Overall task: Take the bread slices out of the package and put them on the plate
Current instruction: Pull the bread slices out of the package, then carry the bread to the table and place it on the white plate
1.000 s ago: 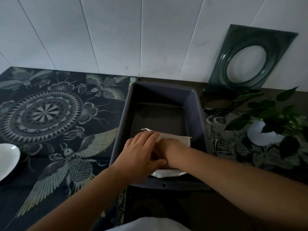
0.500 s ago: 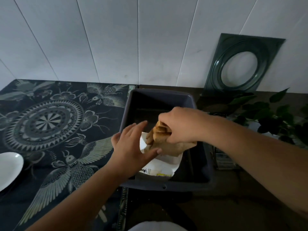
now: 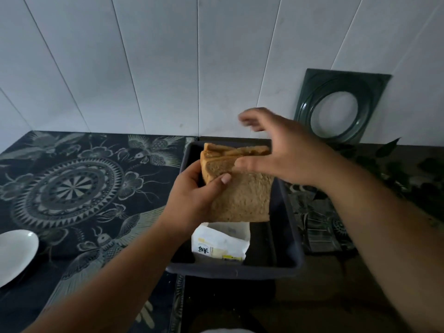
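Lifted clear of the package [image 3: 219, 243], bread slices [image 3: 240, 188] sit gripped in left hand [image 3: 192, 198], right hand [image 3: 283, 150] spread wide.

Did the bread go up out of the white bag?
Yes. The bread slices, down at the package before, are now lifted clear above it, over the dark tray, held in the left hand.

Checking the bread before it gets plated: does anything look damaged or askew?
The brown bread slices in the left hand sit unevenly, top corners fanned and bent. The white paper package looks crumpled.
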Demonstrator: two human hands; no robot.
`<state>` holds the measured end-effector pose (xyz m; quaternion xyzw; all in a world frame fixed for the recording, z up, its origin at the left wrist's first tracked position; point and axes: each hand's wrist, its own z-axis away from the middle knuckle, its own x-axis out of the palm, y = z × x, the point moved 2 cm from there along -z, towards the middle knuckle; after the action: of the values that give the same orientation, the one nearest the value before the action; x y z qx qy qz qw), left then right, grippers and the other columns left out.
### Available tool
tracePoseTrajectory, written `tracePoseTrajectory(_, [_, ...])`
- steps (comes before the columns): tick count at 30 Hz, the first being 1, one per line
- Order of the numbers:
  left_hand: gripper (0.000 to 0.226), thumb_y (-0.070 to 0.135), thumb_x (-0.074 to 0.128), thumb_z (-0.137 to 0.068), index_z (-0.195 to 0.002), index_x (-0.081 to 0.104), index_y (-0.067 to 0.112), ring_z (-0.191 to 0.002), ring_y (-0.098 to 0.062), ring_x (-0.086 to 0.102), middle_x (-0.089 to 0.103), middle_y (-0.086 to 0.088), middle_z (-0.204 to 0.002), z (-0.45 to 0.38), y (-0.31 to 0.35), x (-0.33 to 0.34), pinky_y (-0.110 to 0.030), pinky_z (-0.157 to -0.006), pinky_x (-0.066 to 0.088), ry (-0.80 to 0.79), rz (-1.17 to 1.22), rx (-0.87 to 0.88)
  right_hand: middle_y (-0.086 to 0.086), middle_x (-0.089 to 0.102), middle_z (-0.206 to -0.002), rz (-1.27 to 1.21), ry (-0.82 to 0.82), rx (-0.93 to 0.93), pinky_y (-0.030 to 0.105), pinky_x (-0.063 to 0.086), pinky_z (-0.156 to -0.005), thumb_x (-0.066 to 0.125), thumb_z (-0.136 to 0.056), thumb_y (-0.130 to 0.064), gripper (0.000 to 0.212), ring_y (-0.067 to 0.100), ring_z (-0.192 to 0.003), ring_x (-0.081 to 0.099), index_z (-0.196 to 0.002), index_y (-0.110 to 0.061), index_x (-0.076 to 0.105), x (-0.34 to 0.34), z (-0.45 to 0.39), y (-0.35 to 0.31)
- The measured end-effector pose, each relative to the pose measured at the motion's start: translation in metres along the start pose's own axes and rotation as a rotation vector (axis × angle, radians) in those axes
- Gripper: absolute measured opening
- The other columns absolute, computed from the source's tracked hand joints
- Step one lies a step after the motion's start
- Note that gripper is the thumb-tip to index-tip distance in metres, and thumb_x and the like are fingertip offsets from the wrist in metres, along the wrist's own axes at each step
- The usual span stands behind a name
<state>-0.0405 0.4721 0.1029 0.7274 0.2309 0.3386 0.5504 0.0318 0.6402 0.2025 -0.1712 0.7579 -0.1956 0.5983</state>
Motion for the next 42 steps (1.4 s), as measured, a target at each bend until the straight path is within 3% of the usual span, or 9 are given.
tracePoseTrajectory(3, [0.031, 0.032, 0.076, -0.076, -0.104, 0.072, 0.019, -0.106, -0.032, 0.068, 0.073, -0.008, -0.111, 0.012, -0.004, -0.004, -0.039, -0.077, 0.058, 0.044, 0.191, -0.113, -0.011, 0.055, -0.135, -0.561, 0.302, 0.219, 0.035, 0.042, -0.105, 0.065, -0.066, -0.072, 0.074, 0.004, -0.124, 0.051, -0.129, -0.038, 0.047, 0.040, 0.040, 0.022])
tracePoseTrajectory(5, [0.029, 0.032, 0.078, -0.078, -0.103, 0.073, 0.017, -0.106, -0.033, 0.067, 0.073, -0.011, -0.112, 0.023, -0.010, -0.005, -0.042, -0.076, 0.058, 0.049, 0.294, -0.217, 0.000, 0.065, -0.123, -0.923, 0.255, 0.390, 0.052, 0.041, -0.108, 0.068, -0.062, -0.070, 0.077, 0.016, -0.116, 0.060, -0.125, -0.028, 0.055, 0.073, 0.061, 0.027])
tracePoseTrajectory(8, [0.042, 0.034, 0.075, -0.079, -0.115, 0.067, 0.012, -0.109, -0.036, 0.066, 0.070, -0.016, -0.118, 0.045, -0.020, -0.002, -0.044, -0.078, 0.058, 0.036, 0.368, -0.376, 0.004, 0.070, -0.121, -1.138, 0.124, 0.453, 0.056, 0.043, -0.104, 0.071, -0.064, -0.073, 0.074, 0.024, -0.115, 0.065, -0.122, -0.027, 0.062, 0.106, 0.085, 0.019])
tracePoseTrajectory(15, [0.042, 0.046, 0.068, -0.084, -0.122, 0.063, 0.029, -0.104, -0.026, 0.069, 0.073, -0.002, -0.116, 0.095, -0.040, 0.002, -0.042, -0.079, 0.059, 0.075, 0.215, -0.486, -0.015, 0.074, -0.107, -1.055, 0.115, 0.611, 0.036, 0.053, -0.084, 0.064, -0.073, -0.059, 0.040, 0.005, -0.095, 0.071, -0.111, -0.047, 0.062, 0.140, 0.123, 0.002])
tracePoseTrajectory(20, [0.059, 0.058, 0.071, -0.072, -0.125, 0.056, 0.035, -0.103, -0.017, 0.069, 0.073, 0.007, -0.114, 0.115, -0.046, -0.001, -0.040, -0.084, 0.057, 0.094, 0.051, -0.494, -0.013, 0.073, -0.112, -1.102, 0.021, 0.644, 0.042, 0.053, -0.090, 0.069, -0.074, -0.053, 0.043, 0.010, -0.102, 0.070, -0.115, -0.047, 0.060, 0.159, 0.143, -0.003])
tracePoseTrajectory(25, [0.045, 0.047, 0.073, -0.075, -0.115, 0.060, 0.033, -0.094, -0.016, 0.072, 0.076, 0.009, -0.102, 0.139, -0.049, -0.002, -0.037, -0.080, 0.057, 0.219, 0.110, -0.578, -0.002, 0.076, -0.107, -1.180, -0.023, 0.700, 0.049, 0.056, -0.087, 0.072, -0.072, -0.037, 0.034, 0.021, -0.097, 0.073, -0.105, -0.041, 0.070, 0.170, 0.145, 0.007])
tracePoseTrajectory(30, [0.050, 0.036, 0.072, -0.069, -0.112, 0.063, 0.012, -0.087, -0.025, 0.074, 0.077, -0.006, -0.095, 0.181, -0.043, 0.000, -0.032, -0.065, 0.059, 0.485, 0.137, -0.557, 0.001, 0.077, -0.105, -1.184, -0.259, 0.597, 0.045, 0.057, -0.080, 0.072, -0.072, -0.036, 0.028, 0.023, -0.094, 0.074, -0.101, -0.040, 0.071, 0.174, 0.138, 0.006])
tracePoseTrajectory(36, [0.045, 0.027, 0.078, -0.071, -0.113, 0.065, 0.017, -0.096, -0.029, 0.071, 0.073, -0.009, -0.106, 0.261, -0.049, 0.001, -0.052, -0.076, 0.059, 0.865, 0.209, -0.492, 0.005, 0.077, -0.103, -1.063, -0.620, 0.403, 0.054, 0.055, -0.089, 0.069, -0.076, -0.034, 0.026, 0.026, -0.095, 0.073, -0.102, -0.035, 0.070, 0.201, 0.139, -0.027])
tracePoseTrajectory(42, [0.037, 0.024, 0.080, -0.070, -0.105, 0.069, 0.016, -0.073, -0.026, 0.073, 0.075, -0.011, -0.091, 0.368, -0.062, 0.028, -0.035, -0.055, 0.056, 1.251, 0.321, -0.387, 0.005, 0.078, -0.101, -0.897, -1.077, 0.298, 0.051, 0.058, -0.086, 0.076, -0.082, -0.029, 0.033, 0.024, -0.092, 0.074, -0.113, -0.025, 0.065, 0.249, 0.171, -0.076])
